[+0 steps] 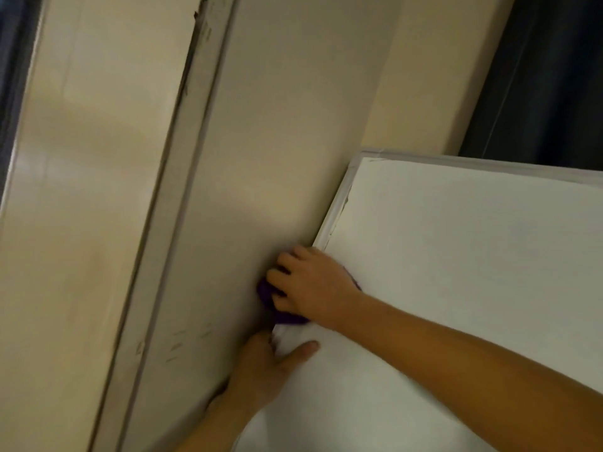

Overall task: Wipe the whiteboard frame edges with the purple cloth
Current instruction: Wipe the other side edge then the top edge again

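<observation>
Right hand (310,282) grips purple cloth (265,293) against whiteboard frame (338,207); left hand (261,370) clasps the frame edge just below.

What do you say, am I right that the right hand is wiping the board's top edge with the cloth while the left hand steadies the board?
Not quite. The head view shows the right hand pressing the cloth on the left side edge, below the corner, not on the top edge. The left hand does steady the board.
</observation>
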`<act>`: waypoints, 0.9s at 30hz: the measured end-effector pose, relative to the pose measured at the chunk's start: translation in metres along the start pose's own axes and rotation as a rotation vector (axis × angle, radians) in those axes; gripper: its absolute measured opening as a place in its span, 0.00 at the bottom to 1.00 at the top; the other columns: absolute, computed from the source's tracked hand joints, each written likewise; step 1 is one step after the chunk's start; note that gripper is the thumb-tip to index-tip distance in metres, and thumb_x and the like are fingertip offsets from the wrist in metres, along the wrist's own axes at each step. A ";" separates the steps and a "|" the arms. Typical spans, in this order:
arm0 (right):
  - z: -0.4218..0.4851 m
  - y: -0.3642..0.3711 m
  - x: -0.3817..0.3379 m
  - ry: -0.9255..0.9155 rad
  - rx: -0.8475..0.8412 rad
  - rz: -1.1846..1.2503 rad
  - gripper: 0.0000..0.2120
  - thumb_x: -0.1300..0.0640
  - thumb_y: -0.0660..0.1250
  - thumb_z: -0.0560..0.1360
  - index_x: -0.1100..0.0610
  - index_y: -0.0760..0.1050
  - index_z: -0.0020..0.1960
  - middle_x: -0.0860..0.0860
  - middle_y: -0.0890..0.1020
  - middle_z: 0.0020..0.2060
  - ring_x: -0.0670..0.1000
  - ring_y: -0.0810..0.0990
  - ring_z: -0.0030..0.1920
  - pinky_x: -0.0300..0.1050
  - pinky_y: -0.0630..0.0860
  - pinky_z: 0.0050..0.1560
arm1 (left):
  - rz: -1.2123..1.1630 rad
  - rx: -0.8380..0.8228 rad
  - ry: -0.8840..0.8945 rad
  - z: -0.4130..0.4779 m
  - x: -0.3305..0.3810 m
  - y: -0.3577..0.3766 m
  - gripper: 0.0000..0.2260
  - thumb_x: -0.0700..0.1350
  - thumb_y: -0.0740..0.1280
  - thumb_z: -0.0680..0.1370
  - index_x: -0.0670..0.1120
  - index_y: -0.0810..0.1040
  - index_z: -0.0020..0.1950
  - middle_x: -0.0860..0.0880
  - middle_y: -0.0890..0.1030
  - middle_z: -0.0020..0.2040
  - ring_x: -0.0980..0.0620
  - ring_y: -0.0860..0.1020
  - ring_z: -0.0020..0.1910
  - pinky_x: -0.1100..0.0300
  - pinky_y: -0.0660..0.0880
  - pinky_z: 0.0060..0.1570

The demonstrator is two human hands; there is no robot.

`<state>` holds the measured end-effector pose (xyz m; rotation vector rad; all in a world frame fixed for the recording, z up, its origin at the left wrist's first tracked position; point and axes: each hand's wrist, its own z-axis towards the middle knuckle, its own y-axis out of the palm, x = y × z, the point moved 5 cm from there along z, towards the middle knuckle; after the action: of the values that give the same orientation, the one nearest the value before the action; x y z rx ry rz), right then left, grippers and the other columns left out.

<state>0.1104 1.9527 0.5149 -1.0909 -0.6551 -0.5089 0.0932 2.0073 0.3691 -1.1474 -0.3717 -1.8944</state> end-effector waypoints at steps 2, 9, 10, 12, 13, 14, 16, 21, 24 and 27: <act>0.005 -0.011 0.025 0.113 0.074 -0.028 0.17 0.49 0.57 0.79 0.58 0.76 0.58 0.57 0.79 0.51 0.59 0.74 0.49 0.53 0.71 0.52 | -0.053 0.108 -0.142 0.002 -0.008 0.000 0.30 0.76 0.65 0.57 0.52 0.79 0.39 0.59 0.81 0.32 0.61 0.78 0.33 0.62 0.75 0.35; 0.004 -0.007 0.003 -0.088 0.068 -0.058 0.11 0.51 0.67 0.73 0.59 0.80 0.46 0.56 0.81 0.42 0.58 0.77 0.41 0.51 0.75 0.43 | 0.166 0.304 -0.089 -0.006 0.003 -0.007 0.29 0.75 0.51 0.68 0.51 0.72 0.30 0.55 0.74 0.24 0.62 0.73 0.27 0.71 0.59 0.24; 0.007 -0.019 0.022 -0.042 0.157 -0.128 0.10 0.52 0.69 0.73 0.58 0.81 0.45 0.55 0.81 0.41 0.57 0.78 0.40 0.49 0.75 0.42 | 0.192 0.340 -0.087 -0.006 0.002 -0.007 0.30 0.74 0.50 0.70 0.49 0.72 0.28 0.54 0.74 0.24 0.62 0.73 0.25 0.71 0.59 0.24; 0.010 -0.023 0.038 0.078 0.141 -0.175 0.12 0.51 0.63 0.77 0.58 0.79 0.49 0.55 0.81 0.44 0.57 0.77 0.44 0.51 0.74 0.46 | 0.208 0.380 -0.105 -0.009 0.002 -0.004 0.28 0.68 0.51 0.75 0.48 0.73 0.30 0.51 0.78 0.27 0.60 0.74 0.26 0.68 0.64 0.28; 0.011 -0.013 0.026 0.017 0.110 -0.181 0.13 0.52 0.59 0.78 0.59 0.79 0.50 0.55 0.81 0.46 0.58 0.77 0.46 0.52 0.73 0.49 | 0.215 0.407 -0.099 -0.010 0.005 -0.002 0.25 0.62 0.53 0.78 0.47 0.76 0.32 0.49 0.81 0.31 0.56 0.77 0.29 0.65 0.67 0.31; 0.008 -0.005 0.012 -0.074 0.075 -0.186 0.14 0.53 0.57 0.79 0.59 0.79 0.50 0.55 0.81 0.47 0.58 0.77 0.46 0.53 0.73 0.50 | 0.221 0.440 -0.086 -0.010 0.006 -0.001 0.22 0.56 0.56 0.80 0.45 0.79 0.35 0.46 0.82 0.33 0.48 0.79 0.33 0.61 0.69 0.33; 0.005 -0.002 0.008 -0.170 -0.020 -0.188 0.13 0.51 0.62 0.78 0.57 0.81 0.49 0.53 0.83 0.45 0.54 0.78 0.45 0.47 0.73 0.50 | 0.213 0.499 -0.063 -0.013 0.012 -0.003 0.19 0.50 0.58 0.80 0.43 0.81 0.37 0.43 0.83 0.34 0.43 0.79 0.33 0.60 0.68 0.32; 0.009 -0.010 0.032 -0.225 0.008 -0.353 0.14 0.58 0.55 0.79 0.55 0.80 0.52 0.53 0.81 0.52 0.56 0.76 0.51 0.49 0.72 0.55 | 0.274 0.479 -0.064 -0.013 0.013 -0.002 0.22 0.53 0.52 0.80 0.45 0.81 0.41 0.45 0.84 0.38 0.44 0.80 0.38 0.62 0.65 0.35; 0.009 -0.009 0.035 -0.280 0.008 -0.359 0.08 0.54 0.65 0.76 0.51 0.83 0.43 0.49 0.83 0.45 0.52 0.79 0.46 0.44 0.75 0.47 | 0.274 0.450 -0.081 -0.011 0.012 -0.001 0.22 0.54 0.51 0.81 0.46 0.81 0.48 0.44 0.84 0.46 0.42 0.80 0.46 0.60 0.67 0.39; 0.019 -0.014 0.049 -0.119 0.029 -0.340 0.11 0.54 0.59 0.78 0.54 0.81 0.48 0.51 0.81 0.47 0.53 0.77 0.48 0.47 0.74 0.50 | 0.313 0.397 -0.109 -0.009 0.013 -0.001 0.21 0.53 0.49 0.82 0.46 0.79 0.55 0.44 0.83 0.49 0.43 0.79 0.49 0.60 0.68 0.43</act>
<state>0.1311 1.9616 0.5642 -0.9914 -0.9587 -0.7273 0.0848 1.9953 0.3748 -0.9760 -0.5649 -1.4125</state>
